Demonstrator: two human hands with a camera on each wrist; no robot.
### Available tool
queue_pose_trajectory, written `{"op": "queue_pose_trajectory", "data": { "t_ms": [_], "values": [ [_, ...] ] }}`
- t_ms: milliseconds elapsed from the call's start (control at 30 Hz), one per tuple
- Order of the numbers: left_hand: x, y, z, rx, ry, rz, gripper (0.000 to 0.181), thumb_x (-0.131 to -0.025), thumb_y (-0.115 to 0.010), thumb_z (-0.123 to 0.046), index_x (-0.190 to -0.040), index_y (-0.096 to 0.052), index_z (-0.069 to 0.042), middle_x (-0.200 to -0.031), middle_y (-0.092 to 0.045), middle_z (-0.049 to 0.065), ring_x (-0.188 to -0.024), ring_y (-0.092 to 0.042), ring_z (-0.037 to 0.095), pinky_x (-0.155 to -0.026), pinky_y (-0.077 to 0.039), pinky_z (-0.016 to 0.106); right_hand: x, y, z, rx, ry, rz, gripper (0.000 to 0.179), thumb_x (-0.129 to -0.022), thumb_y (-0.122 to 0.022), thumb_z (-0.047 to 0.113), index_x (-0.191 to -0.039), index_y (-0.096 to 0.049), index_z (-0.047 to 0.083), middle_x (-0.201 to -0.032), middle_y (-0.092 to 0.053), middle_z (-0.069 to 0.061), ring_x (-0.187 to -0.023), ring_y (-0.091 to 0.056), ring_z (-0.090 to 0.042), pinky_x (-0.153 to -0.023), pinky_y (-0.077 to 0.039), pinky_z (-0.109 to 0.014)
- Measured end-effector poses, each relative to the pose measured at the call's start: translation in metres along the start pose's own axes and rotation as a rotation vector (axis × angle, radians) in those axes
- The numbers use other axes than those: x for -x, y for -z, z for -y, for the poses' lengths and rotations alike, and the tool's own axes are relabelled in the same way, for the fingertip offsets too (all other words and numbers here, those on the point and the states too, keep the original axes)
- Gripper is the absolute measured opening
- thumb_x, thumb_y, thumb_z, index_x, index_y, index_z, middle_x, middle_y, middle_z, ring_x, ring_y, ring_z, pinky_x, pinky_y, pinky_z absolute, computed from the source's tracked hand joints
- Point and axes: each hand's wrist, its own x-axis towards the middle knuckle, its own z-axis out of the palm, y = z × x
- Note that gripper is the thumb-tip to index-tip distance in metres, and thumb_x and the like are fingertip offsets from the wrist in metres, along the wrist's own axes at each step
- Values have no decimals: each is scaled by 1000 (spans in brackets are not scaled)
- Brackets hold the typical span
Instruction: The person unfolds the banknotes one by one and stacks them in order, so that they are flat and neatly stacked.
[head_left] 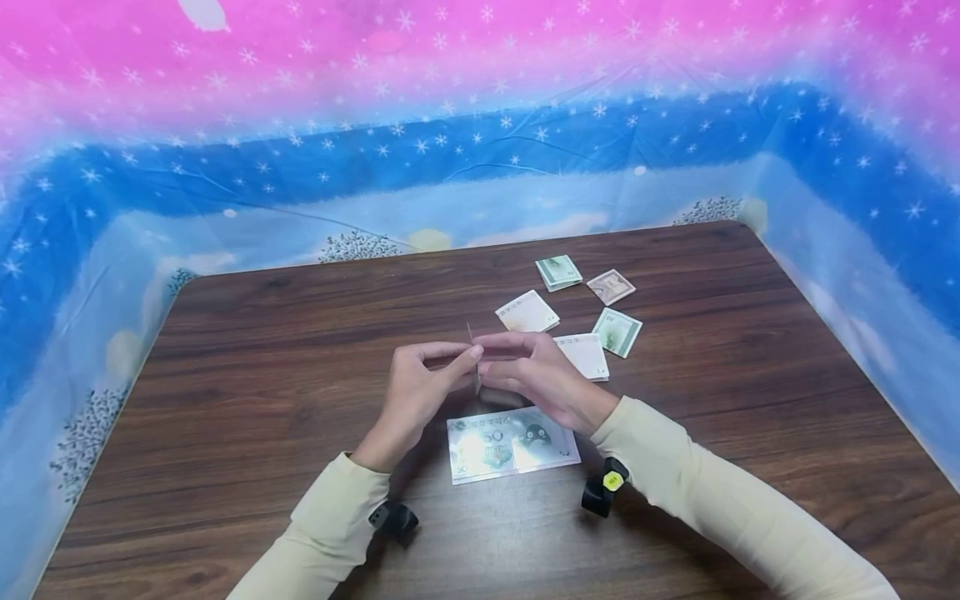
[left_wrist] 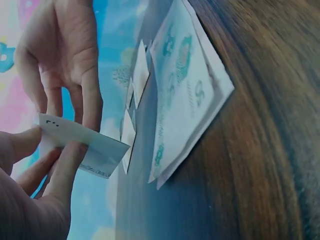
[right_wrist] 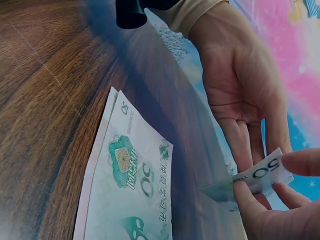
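Both hands hold a folded banknote (left_wrist: pixel 107 150) upright above the table, seen nearly edge-on in the head view. My left hand (head_left: pixel 416 383) pinches it between thumb and fingers from the left. On the other side, my right hand (head_left: pixel 546 377) grips the same banknote with thumb and fingertips. A "50" shows on its face in the right wrist view. Below the hands, unfolded 50 banknotes (head_left: pixel 480 468) lie on the table, with more than one layer showing at their edges in the wrist views. They are pale green, with a cartoon figure printed at the right.
Beyond the right hand lie several folded notes: a green one (head_left: pixel 558 273) at the back, a brownish one (head_left: pixel 611 287), a whitish one (head_left: pixel 527 311), another green one (head_left: pixel 619 333) and a white one (head_left: pixel 590 358) near the wrist. The dark wooden table (head_left: pixel 262 375) meets a patterned cloth (head_left: pixel 420 142) behind.
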Motion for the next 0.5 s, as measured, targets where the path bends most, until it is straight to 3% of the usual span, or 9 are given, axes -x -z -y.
{"op": "queue_pose_trajectory", "data": {
  "t_ms": [300, 500],
  "values": [
    [8, 2, -8, -58, 66, 41, 23, -91, -77, -12, -110, -76, 1, -107, -75, 15, -90, -75, 18, -88, -57, 30, 8, 2, 0, 82, 60, -25, 47, -88, -74, 2, -132, -60, -6, -134, -58, -17, -108, -68, -23, -96, -55, -37],
    [13, 2, -13, 1, 90, 81, 28, -95, -69, -3, -121, -69, 5, -114, -72, 21, -98, -73, 27, -86, -59, 36, 14, 6, 5, 23, 44, -52, 53, -88, -60, -10, -140, -49, -9, -137, -55, -24, -111, -64, -25, -96, -55, -38]
  ]
}}
